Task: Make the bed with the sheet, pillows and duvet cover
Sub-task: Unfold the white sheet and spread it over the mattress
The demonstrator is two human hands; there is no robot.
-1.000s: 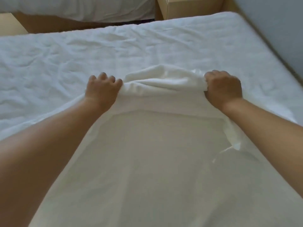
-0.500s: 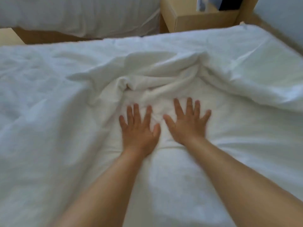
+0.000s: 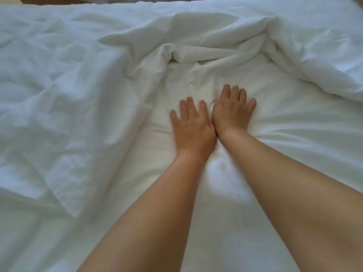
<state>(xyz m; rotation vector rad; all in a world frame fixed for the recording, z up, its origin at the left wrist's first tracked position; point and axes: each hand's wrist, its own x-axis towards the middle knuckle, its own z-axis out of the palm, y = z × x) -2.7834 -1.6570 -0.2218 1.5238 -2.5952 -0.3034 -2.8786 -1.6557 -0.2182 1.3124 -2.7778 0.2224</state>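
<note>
The white sheet [image 3: 284,138] lies spread over the bed [image 3: 35,79], covering nearly all that the head view takes in, and it is far from smooth. Both hands rest on it near the middle, palms down, side by side and touching along their inner edges. The left hand [image 3: 193,126] lies flat with its fingers [image 3: 191,104] straight and a little spread, pressing the cloth and gripping nothing. The right hand [image 3: 232,111] sits just ahead of it, reaching slightly farther up the bed, its fingers [image 3: 234,91] also straight and close together, flat on the cloth with nothing held. The thumbs are blurred or hidden where the two hands meet, so how they lie cannot be told. Beyond the fingertips the sheet is bunched into a raised ridge of folds [image 3: 176,54] that runs across the bed, with a deep crease just left of centre. To the right a thick rolled fold [image 3: 314,61] slants toward the near right edge. At the left a loose flap [image 3: 64,183] lies doubled over, its corner pointing toward the person. Both bare forearms reach in from the bottom edge. A thin brown strip [image 3: 25,0] shows at the top left past the bed.
</note>
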